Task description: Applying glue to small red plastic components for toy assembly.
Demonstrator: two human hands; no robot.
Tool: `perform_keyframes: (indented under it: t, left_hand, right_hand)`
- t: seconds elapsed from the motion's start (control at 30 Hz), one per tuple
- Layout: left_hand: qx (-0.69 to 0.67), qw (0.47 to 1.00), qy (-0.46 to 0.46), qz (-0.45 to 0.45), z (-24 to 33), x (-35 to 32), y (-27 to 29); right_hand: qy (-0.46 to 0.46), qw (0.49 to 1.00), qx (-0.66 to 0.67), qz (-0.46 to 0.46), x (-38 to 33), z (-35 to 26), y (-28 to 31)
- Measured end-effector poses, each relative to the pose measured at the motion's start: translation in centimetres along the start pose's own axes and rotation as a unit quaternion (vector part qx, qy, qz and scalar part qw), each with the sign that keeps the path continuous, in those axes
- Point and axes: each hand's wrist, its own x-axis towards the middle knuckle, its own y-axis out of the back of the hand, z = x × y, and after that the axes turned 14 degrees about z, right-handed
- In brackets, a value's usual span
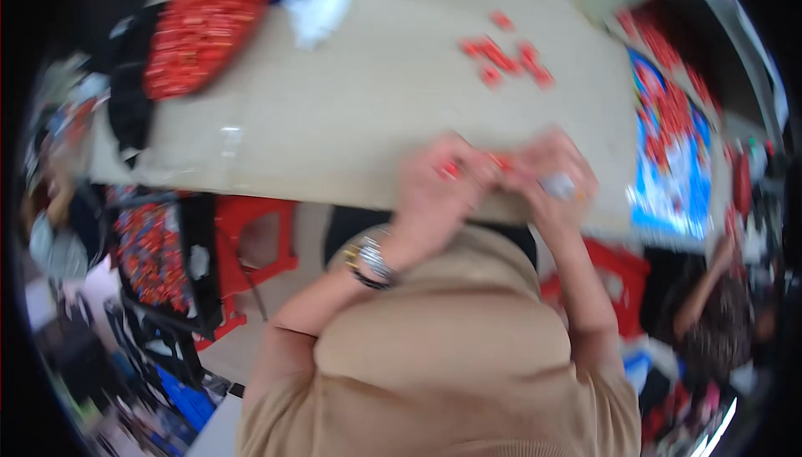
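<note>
Close above the table's near edge, my two hands meet with fingertips pinched around a small red piece [501, 161]. My left hand [434, 185], with a watch and bands at the wrist, is closed, and another bit of red [451, 170] shows in it. Closed as well, my right hand [555, 165] holds the other side of the piece; something whitish [557, 184] shows at its fingers. Motion blur hides the exact kind of these pieces. Farther up the table lie several loose small red pieces [499, 56].
A heap of red pieces [205, 27] fills a dark container at the far left of the table [334, 123]. At right lies a blue sheet [668, 198] bearing red pieces. Below left stand a black crate [150, 248] of coloured pieces and a red stool [259, 236]. People sit at both sides.
</note>
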Motion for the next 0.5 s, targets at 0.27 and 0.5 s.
perform_keyframes:
  t: [0.27, 0.5]
  left_hand:
    - [-0.076, 0.995, 0.064, -0.005, 0.2, -0.3, -0.3]
    - [-0.083, 0.996, 0.042, -0.01, 0.4, -0.2, -0.2]
  right_hand:
    - [-0.032, 0.999, 0.017, 0.029, -0.3, -1.5, -1.2]
    - [-0.245, 0.967, 0.065, -0.029, 0.0, 0.4, 0.7]
